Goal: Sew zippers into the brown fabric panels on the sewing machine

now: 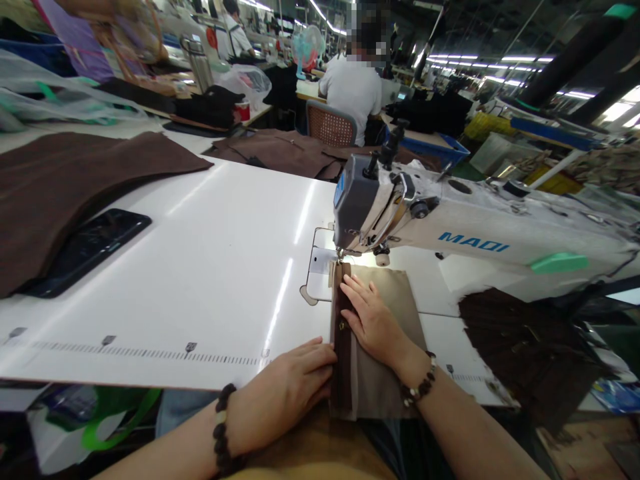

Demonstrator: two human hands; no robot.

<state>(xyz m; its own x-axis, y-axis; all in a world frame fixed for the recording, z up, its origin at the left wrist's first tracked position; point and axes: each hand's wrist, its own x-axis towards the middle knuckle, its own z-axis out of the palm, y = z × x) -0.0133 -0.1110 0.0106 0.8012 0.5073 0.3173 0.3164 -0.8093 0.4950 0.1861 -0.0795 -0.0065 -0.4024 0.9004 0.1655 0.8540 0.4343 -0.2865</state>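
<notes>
A beige fabric panel (383, 387) with a brown zipper (343, 373) along its left side lies under the needle area of a white sewing machine (420, 213). A small brass-coloured zipper pull shows partway along the strip. My right hand (373, 320) rests flat on the panel, fingers spread, with fingertips on the zipper just in front of the presser foot (341, 257). Nearer to me, my left hand (295, 380) has its fingers closed over the zipper's left edge; its thumb is hidden.
Brown fabric pieces (65, 173) and a dark phone (95, 247) lie on the left of the white table (225, 260). Gathered dark brown fabric (520, 347) is at the right. Behind the machine, a person in a white shirt (353, 93) sits on a chair (330, 123).
</notes>
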